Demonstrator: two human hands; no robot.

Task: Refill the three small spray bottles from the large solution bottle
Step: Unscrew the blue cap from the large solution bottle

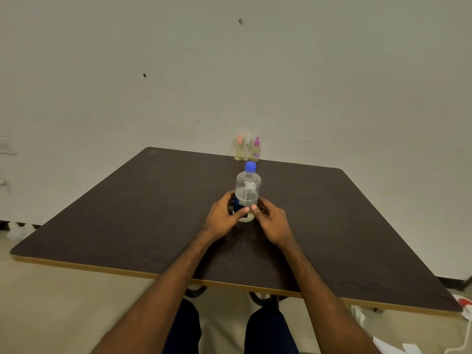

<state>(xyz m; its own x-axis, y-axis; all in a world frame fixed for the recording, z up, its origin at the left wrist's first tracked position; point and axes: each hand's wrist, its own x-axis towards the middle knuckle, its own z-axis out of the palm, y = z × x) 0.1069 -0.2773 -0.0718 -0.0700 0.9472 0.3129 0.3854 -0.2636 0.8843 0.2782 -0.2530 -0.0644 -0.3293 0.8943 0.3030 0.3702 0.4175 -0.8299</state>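
Large bottle (247, 190) stands upright on the dark desk (127, 213), about mid-desk, straight in front of the person. Clear plastic, blue cap (250, 167) on top and closed. Body is see-through, with a white printed panel facing the camera and a blue label patch low on its left side. The bottom shows a pale yellowish tint. The liquid level is hard to read through the clear wall, so I cannot tell how full it is.

Left hand (224, 215) grips the lower part of the large bottle from the left, fingers curled round the back, thumb across the front. Right hand (270, 221) grips the same lower part from the right, fingers curled on it. The 2 thumbs nearly meet at the front of the bottle. Both forearms are bare and reach in over the near desk edge.

3 small spray bottles stand upright in a tight row at the far edge of the desk, near the wall (332, 85), well behind the large bottle. All have their spray heads on:
- pink-top bottle (238, 149), left, pale yellow inside
- white-top bottle (247, 148), middle, looks clear
- purple-top bottle (256, 149), right, yellowish with purple print

They are blurred, so their fill levels cannot be told.

Below the desk are 2 knees in dark trousers (268, 333) and a beige floor (63, 302). A white cable (464, 338) lies at the lower right.
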